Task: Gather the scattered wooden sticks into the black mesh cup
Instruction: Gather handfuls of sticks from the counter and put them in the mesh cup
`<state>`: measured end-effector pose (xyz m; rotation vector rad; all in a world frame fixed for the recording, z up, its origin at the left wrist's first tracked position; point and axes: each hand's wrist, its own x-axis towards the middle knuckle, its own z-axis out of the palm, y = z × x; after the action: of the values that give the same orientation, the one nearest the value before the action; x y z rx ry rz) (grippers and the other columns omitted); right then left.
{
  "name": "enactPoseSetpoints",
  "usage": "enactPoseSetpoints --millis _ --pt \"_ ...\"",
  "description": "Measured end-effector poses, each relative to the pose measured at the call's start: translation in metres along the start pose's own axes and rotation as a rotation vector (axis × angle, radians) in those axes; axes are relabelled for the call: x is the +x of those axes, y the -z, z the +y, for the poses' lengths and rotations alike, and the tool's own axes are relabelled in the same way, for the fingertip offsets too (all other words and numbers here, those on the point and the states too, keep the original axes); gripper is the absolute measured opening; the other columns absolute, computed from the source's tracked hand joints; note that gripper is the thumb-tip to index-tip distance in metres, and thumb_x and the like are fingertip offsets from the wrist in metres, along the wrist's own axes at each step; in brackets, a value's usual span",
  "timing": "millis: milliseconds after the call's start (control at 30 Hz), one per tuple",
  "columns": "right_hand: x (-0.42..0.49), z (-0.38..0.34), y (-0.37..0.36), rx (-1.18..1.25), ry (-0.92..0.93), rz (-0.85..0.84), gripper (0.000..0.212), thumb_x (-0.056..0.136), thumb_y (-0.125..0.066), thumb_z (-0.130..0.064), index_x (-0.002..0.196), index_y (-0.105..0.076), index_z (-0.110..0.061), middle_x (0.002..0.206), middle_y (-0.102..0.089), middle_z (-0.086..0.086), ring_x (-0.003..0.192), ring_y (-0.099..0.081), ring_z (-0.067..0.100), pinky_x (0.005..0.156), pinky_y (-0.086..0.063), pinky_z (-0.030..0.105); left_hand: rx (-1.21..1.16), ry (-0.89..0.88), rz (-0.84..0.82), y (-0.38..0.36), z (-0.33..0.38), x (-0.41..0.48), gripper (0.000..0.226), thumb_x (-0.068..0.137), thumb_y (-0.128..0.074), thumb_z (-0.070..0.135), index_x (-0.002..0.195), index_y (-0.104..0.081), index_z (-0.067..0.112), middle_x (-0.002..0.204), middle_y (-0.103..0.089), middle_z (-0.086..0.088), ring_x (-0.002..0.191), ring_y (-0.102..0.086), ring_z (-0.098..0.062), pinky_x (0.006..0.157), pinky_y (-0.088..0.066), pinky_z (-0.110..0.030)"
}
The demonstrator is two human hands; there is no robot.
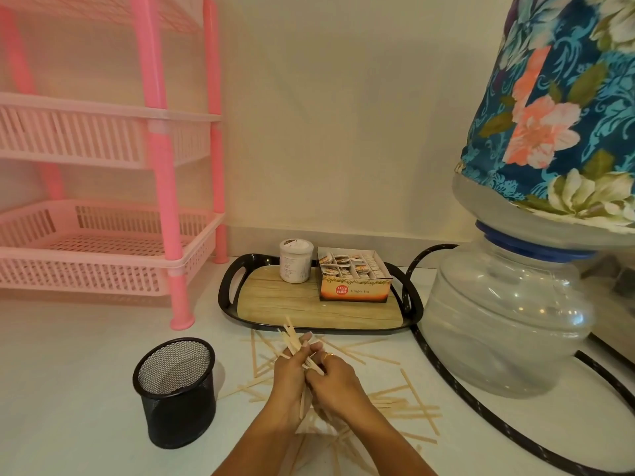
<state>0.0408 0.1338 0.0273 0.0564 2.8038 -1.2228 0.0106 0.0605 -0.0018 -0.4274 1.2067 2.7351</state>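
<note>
Many thin wooden sticks [409, 405] lie scattered over the white counter in front of me. My left hand [292, 372] grips a bundle of sticks [291, 336] that juts up and away past its fingers. My right hand [335, 376] sits tight against the left, its fingers pinching the same bundle low down. The black mesh cup [175, 393] stands upright to the left of both hands, about a hand's width away; I see no sticks inside it.
A black-rimmed wooden tray [295, 310] behind the sticks carries a white jar [296, 261] and a box of tea sachets [354, 274]. A big water bottle [508, 324] with a floral cover and a black hose [446, 369] stand on the right. A pink plastic rack [103, 235] fills the left.
</note>
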Motion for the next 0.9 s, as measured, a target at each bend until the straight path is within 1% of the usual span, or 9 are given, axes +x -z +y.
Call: enactPoseSetpoints --millis 100,200,233,300,433,600,700,800,900 --pt "-0.003 0.003 0.002 0.097 0.030 0.082 0.025 0.088 -0.050 -0.025 0.108 -0.063 -0.019 0.101 -0.063 0.001 0.088 -0.056 0.012 0.074 -0.040 0.023 -0.021 -0.020 0.029 0.001 0.003 0.003 0.020 0.097 -0.042 0.011 0.091 -0.060 0.009 0.068 -0.066 -0.008 0.052 -0.066 -0.017 0.047 -0.056 -0.027" --pt "-0.003 0.006 0.006 0.195 0.023 0.239 0.015 0.087 -0.053 -0.021 0.091 -0.067 -0.017 0.099 -0.064 0.002 0.090 -0.058 0.014 0.077 -0.045 0.026 -0.038 -0.080 0.058 -0.002 0.008 0.003 0.020 0.097 -0.042 0.014 0.088 -0.061 0.011 0.071 -0.061 -0.011 0.060 -0.064 -0.021 0.058 -0.057 -0.035" --pt "-0.003 0.007 0.008 0.222 0.012 0.273 0.012 0.087 -0.054 -0.020 0.088 -0.066 -0.017 0.100 -0.064 0.003 0.092 -0.058 0.015 0.079 -0.046 0.027 -0.031 -0.103 0.068 -0.003 0.010 0.004 0.019 0.097 -0.043 0.015 0.088 -0.060 0.012 0.070 -0.059 -0.010 0.057 -0.064 -0.018 0.058 -0.055 -0.032" --pt "-0.003 0.009 0.012 0.266 -0.019 0.283 0.011 0.088 -0.054 -0.019 0.088 -0.065 -0.015 0.100 -0.065 0.003 0.093 -0.058 0.016 0.080 -0.045 0.028 0.014 -0.149 0.082 -0.006 0.015 0.003 0.016 0.096 -0.045 0.015 0.091 -0.060 0.011 0.065 -0.051 -0.007 0.042 -0.058 -0.008 0.042 -0.049 -0.021" --pt "-0.006 0.009 0.012 0.349 -0.082 0.104 0.025 0.093 -0.049 -0.031 0.095 -0.063 -0.011 0.090 -0.064 0.002 0.087 -0.061 0.018 0.075 -0.046 0.027 0.138 -0.259 0.057 -0.013 0.022 -0.002 0.014 0.095 -0.049 0.016 0.088 -0.060 0.012 0.060 -0.042 -0.004 0.032 -0.042 -0.003 0.031 -0.032 -0.015" --pt "-0.011 0.000 0.006 0.676 -0.172 -0.169 0.040 0.097 -0.039 -0.039 0.089 -0.064 -0.009 0.073 -0.067 0.003 0.069 -0.066 0.019 0.068 -0.052 0.030 0.213 -0.397 0.012 -0.022 0.028 -0.010 0.016 0.091 -0.055 0.025 0.083 -0.057 0.011 0.045 -0.041 0.005 0.032 -0.032 -0.004 0.032 -0.030 -0.015" --pt "-0.011 0.000 0.008 0.732 -0.236 -0.192 0.043 0.098 -0.037 -0.040 0.089 -0.063 -0.007 0.069 -0.067 0.004 0.060 -0.064 0.017 0.061 -0.050 0.028 0.188 -0.461 0.001 -0.026 0.033 -0.014 0.019 0.090 -0.055 0.027 0.080 -0.057 0.011 0.041 -0.034 0.009 0.034 -0.028 -0.003 0.033 -0.025 -0.014" --pt "-0.011 0.005 0.010 0.822 -0.276 -0.204 0.045 0.098 -0.037 -0.040 0.081 -0.064 -0.008 0.062 -0.069 0.004 0.061 -0.064 0.019 0.067 -0.050 0.031 0.144 -0.482 -0.027 -0.031 0.036 -0.016 0.018 0.090 -0.055 0.023 0.079 -0.053 0.009 0.039 -0.032 0.011 0.033 -0.027 -0.002 0.033 -0.024 -0.014" --pt "-0.011 0.004 0.010 0.945 -0.333 -0.220 0.044 0.097 -0.038 -0.040 0.085 -0.062 -0.005 0.066 -0.069 0.008 0.065 -0.065 0.022 0.075 -0.053 0.037 0.176 -0.525 -0.050 -0.035 0.035 -0.018 0.020 0.090 -0.054 0.022 0.075 -0.058 0.010 0.039 -0.032 0.011 0.037 -0.028 -0.003 0.039 -0.027 -0.016"
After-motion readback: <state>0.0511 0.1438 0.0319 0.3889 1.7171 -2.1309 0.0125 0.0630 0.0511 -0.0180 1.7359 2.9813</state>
